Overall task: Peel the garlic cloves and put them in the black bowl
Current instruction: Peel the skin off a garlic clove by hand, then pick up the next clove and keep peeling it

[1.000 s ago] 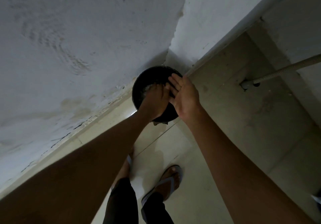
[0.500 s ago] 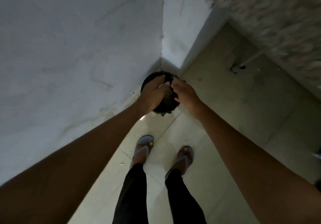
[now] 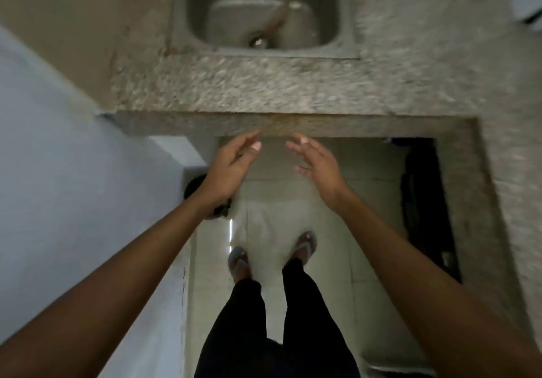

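Both hands have come off the black bowl (image 3: 195,185) since half a second ago, when they were cupped over its mouth in the corner by the wall. Now the left hand (image 3: 231,166) and the right hand (image 3: 318,165) hang in the air in front of the stone bench (image 3: 264,93), palms turned toward each other, fingers (image 3: 249,140) stretched out and relaxed, holding nothing. The view has swung too: the wall corner that filled the earlier picture has given way to the bench edge and a steel sink (image 3: 264,16) set into it, far from the person.

The bowl now sits low at the left, next to the white wall (image 3: 58,172) and below the bench. Only a dark, round sliver of it shows, since the left wrist and forearm cover most of it. Its rim reads as a black curve; what lies inside cannot be made out, and no garlic can be told apart in it. Whether it rests on a ledge or on the floor is not clear.

Motion blur smears the speckled bench surface and the sink. Under the bench, at the right, lies a dark opening (image 3: 425,201). On the pale tiled floor (image 3: 272,216) stand the person's feet in flip-flops (image 3: 305,245), with black trousers (image 3: 264,333) nearest the camera.
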